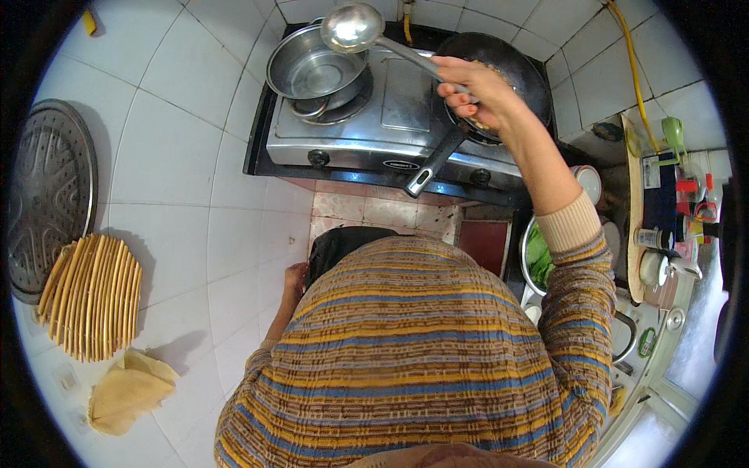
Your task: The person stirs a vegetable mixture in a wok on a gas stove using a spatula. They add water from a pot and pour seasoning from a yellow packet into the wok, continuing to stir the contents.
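My right hand point(480, 90) grips the handle of a steel ladle point(353, 26), held up over the gas stove point(351, 139). Its bowl hangs above the rim of a two-handled steel pot point(316, 76) on the left burner. Inside the pot, the base looks shiny; whether it holds liquid is unclear. On the right burner, below my hand, sits a dark wok point(529, 70) with brownish food partly hidden by the hand. The wok's handle point(436, 164) points towards me. My left hand point(295, 276) hangs low by a black item point(339, 248), its fingers mostly hidden.
On the left tiled wall hang a dark perforated round tray point(52, 193), a slatted wooden rack point(96, 298) and a tan cloth point(131, 392). To the right are a bowl of green leaves point(537, 254) and a shelf point(634, 234) with jars. A yellow hose point(632, 64) runs down the wall.
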{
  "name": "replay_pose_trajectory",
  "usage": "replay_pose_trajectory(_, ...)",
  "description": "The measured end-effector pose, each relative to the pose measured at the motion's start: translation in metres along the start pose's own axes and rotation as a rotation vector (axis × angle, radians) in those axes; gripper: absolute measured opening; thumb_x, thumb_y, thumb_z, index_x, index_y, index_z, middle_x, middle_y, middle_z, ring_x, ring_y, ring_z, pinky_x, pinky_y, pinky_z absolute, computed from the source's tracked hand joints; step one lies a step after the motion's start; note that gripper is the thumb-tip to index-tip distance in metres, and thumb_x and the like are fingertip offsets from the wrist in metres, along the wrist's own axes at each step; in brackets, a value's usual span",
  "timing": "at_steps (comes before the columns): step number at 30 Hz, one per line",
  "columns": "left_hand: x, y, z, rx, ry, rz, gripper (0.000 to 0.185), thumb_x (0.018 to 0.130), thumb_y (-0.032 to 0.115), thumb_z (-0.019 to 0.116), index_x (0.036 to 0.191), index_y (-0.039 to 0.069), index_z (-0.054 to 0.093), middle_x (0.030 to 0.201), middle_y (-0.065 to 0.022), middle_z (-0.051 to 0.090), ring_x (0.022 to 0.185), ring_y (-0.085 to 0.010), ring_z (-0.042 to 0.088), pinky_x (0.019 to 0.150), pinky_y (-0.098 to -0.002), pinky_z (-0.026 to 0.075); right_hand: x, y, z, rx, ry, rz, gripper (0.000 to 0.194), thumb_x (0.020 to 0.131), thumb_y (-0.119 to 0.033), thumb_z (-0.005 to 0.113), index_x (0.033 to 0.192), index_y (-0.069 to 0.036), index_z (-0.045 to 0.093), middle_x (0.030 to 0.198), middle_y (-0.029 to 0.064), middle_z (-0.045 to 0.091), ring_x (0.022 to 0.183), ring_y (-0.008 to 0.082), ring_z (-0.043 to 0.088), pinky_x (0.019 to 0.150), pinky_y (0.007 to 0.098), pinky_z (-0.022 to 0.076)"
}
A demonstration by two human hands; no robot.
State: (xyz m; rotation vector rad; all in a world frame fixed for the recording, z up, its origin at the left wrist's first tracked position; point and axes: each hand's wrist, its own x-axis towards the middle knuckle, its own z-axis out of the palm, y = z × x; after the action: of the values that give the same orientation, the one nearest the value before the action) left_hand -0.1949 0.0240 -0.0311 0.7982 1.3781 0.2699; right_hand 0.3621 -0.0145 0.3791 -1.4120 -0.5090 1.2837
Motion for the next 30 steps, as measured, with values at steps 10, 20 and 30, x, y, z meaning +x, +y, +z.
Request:
replay_pose_trajectory(10, 0.004, -0.041, -0.035, 0.186, -0.148, -0.113, 0.019, 0.094, 0.020, 0.061, 0.094, 0.003, 0.069, 0.070, 0.0008, 0.059, 0.055, -0.0090, 0.049, 0.048, -0.0251, 0.035, 0.007, 0.069, 0.044, -1.041, 0.280, -0.621, 0.053, 0.092, -0.016, 0.055, 0.143, -0.015, 0.042, 0.091, 0.0246, 0.066, 0.084, 0.0445, 0.063, 0.076, 0.0520, 0.0495)
replay_pose_trajectory(20, 0.025, -0.022, -0.021, 0.335, -0.130, 0.071, 0.021, 0.096, 0.022, 0.060, 0.094, 0.003, 0.068, 0.070, 0.0002, 0.059, 0.059, -0.0091, 0.050, 0.051, -0.0249, 0.038, -0.041, 0.090, 0.041, -1.265, 0.403, -0.755, 0.068, 0.081, 0.001, 0.058, 0.145, -0.012, 0.041, 0.083, 0.0187, 0.061, 0.061, 0.0323, 0.062, 0.052, 0.0386, 0.0502)
replay_pose_trajectory(30, -0.137, 0.265, 0.202, 0.166, -0.003, 1.052, 0.027, 0.100, 0.021, 0.055, 0.115, -0.001, 0.062, 0.100, -0.0098, 0.066, 0.087, -0.0162, 0.063, 0.083, -0.0322, 0.052, -0.068, 0.114, 0.033, -0.493, 0.278, -0.619, 0.058, 0.094, -0.015, 0.056, 0.145, -0.001, 0.031, 0.092, 0.0275, 0.063, 0.081, 0.0418, 0.063, 0.072, 0.0453, 0.0476)
